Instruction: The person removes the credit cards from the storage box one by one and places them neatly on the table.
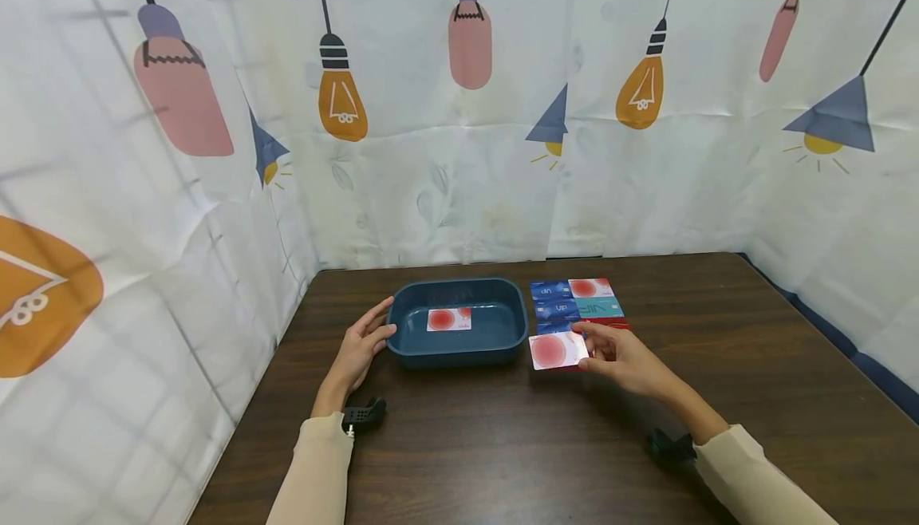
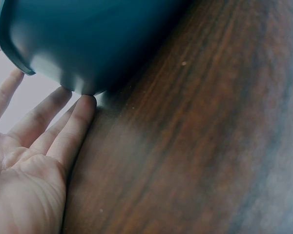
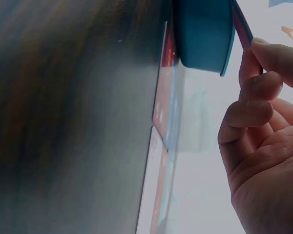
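My right hand point(image 1: 621, 357) pinches a white card with a red-pink circle point(image 1: 551, 350) by its right edge. The card is raised over the near end of a block of laid-out cards. In the right wrist view that card point(image 3: 241, 24) shows nearly edge-on between thumb and fingers. My left hand point(image 1: 362, 345) is at the left end of a dark blue rectangular bin point(image 1: 459, 359). Its extended fingertips touch the bin's outer wall point(image 2: 97, 44), as the left wrist view shows. Inside the bin lies another white card with a red circle point(image 1: 449, 319).
Right of the bin, cards lie in two columns: blue cards point(image 1: 551, 309), a teal card point(image 1: 599, 307), another red-circle card point(image 1: 591, 288) and a partly covered red card point(image 1: 616, 322). They rest on a dark wooden table point(image 1: 459, 445). A lamp-patterned curtain point(image 1: 488, 190) hangs behind it.
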A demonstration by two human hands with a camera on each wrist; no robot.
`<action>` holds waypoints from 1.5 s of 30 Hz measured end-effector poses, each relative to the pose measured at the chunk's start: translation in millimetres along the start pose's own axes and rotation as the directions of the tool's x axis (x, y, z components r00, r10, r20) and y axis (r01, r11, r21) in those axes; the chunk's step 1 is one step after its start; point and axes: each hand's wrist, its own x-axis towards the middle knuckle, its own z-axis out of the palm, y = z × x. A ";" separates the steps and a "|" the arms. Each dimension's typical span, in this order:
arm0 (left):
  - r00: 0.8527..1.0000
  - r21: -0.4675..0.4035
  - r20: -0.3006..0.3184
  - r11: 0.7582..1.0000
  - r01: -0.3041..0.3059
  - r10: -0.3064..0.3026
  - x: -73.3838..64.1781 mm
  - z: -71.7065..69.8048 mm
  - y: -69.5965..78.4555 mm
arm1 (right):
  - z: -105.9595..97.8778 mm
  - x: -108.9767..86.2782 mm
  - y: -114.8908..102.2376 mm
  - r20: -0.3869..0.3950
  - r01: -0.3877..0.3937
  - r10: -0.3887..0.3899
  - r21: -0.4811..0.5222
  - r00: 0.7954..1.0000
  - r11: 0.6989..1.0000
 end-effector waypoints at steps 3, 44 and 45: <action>1.000 0.005 0.000 1.000 -0.001 0.001 -0.2 -0.2 -0.1 | -1.8 -2.8 3.0 0.017 -0.006 0.006 -0.009 1.000 1.000; 1.000 -0.004 -0.005 1.000 -0.005 0.005 -0.5 0.9 -0.6 | -4.4 -18.1 23.3 0.172 -0.065 0.094 -0.167 0.981 0.984; 1.000 -0.006 -0.006 1.000 -0.006 0.006 -0.4 1.1 -0.5 | -4.7 -18.4 23.2 0.171 -0.064 0.094 -0.175 0.981 0.983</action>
